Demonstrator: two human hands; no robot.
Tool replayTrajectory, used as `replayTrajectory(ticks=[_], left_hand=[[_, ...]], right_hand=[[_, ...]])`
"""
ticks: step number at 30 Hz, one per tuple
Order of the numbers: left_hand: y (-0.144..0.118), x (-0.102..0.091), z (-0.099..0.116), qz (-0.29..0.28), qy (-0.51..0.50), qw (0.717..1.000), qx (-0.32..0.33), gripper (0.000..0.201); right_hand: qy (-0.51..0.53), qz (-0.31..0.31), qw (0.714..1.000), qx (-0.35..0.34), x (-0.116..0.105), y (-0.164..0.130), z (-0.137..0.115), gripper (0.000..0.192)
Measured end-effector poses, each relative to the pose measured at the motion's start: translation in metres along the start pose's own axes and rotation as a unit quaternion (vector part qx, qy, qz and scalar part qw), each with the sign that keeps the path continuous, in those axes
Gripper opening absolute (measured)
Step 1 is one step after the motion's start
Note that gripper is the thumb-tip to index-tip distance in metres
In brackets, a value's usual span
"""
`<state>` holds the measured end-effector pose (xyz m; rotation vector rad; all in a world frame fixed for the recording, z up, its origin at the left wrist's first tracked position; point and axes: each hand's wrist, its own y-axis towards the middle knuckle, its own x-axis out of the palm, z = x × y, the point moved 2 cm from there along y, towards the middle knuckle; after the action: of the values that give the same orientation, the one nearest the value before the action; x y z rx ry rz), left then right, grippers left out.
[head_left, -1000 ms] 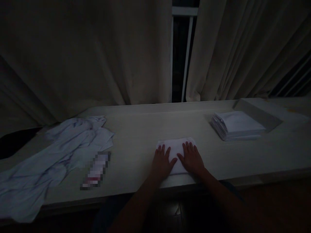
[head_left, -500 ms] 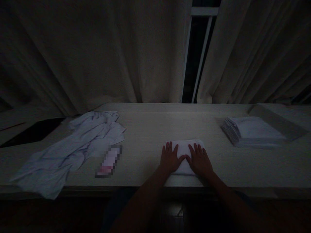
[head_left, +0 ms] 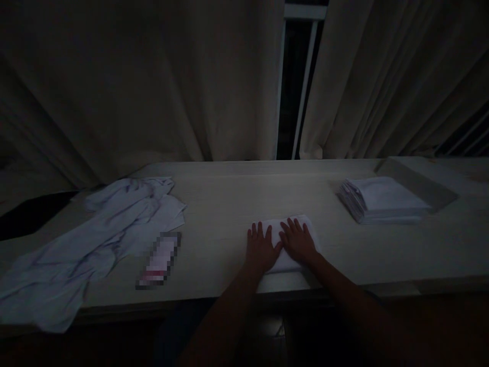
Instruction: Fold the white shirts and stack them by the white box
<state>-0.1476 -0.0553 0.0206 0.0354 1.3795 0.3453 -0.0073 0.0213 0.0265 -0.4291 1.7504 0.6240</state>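
Very dim, underexposed frame. Faint light falls on the table [head_left: 229,204] at centre; lower edge and corners sink to black. Soft, noisy detail; slight wide-angle bending at edges.

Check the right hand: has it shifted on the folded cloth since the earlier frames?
Yes. The right hand slid left across the folded white cloth, closing toward the left hand.

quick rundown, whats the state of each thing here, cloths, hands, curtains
left hand: flat, palm down on the folded cloth
right hand: flat, palm down on the same cloth
folded cloth: folded small, lying at the table's near edge
stack of cloths: folded, piled neatly
loose cloths: unfolded, crumpled in a heap
curtains: drawn, with a narrow gap
table: dimly lit
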Motion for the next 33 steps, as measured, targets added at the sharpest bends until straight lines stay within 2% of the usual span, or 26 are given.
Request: replayTrajectory(ticks=[5, 8, 12, 15, 20, 25, 33], left_hand=[[-0.003, -0.002, 0.001, -0.005, 0.004, 1.000, 0.004, 0.071], [-0.006, -0.005, -0.001, 0.017, -0.003, 1.000, -0.008, 0.067], [-0.017, -0.007, -0.012, 0.015, -0.027, 0.998, -0.053, 0.067], [-0.028, -0.009, -0.021, 0.015, -0.035, 0.997, -0.064, 0.068], [-0.039, -0.008, -0.034, 0.059, -0.092, 0.991, -0.081, 0.066], [-0.038, -0.008, -0.045, 0.148, -0.186, 0.959, -0.155, 0.051], [-0.037, -0.016, -0.042, 0.167, -0.170, 0.962, -0.131, 0.022]], right_hand=[[0.013, 0.022, 1.000, 0.007, 0.013, -0.002, -0.001, 0.059], [0.017, 0.024, 1.000, 0.004, 0.015, -0.003, 0.000, 0.060], [-0.002, 0.017, 1.000, 0.007, 0.014, -0.003, -0.001, 0.061], [-0.021, 0.006, 1.000, 0.011, 0.013, -0.003, -0.002, 0.062], [-0.038, -0.001, 0.999, 0.014, 0.016, -0.002, -0.001, 0.063], [-0.042, -0.001, 0.999, 0.015, 0.018, -0.001, 0.000, 0.063], [-0.029, -0.001, 0.999, 0.014, 0.017, -0.001, 0.001, 0.064]])
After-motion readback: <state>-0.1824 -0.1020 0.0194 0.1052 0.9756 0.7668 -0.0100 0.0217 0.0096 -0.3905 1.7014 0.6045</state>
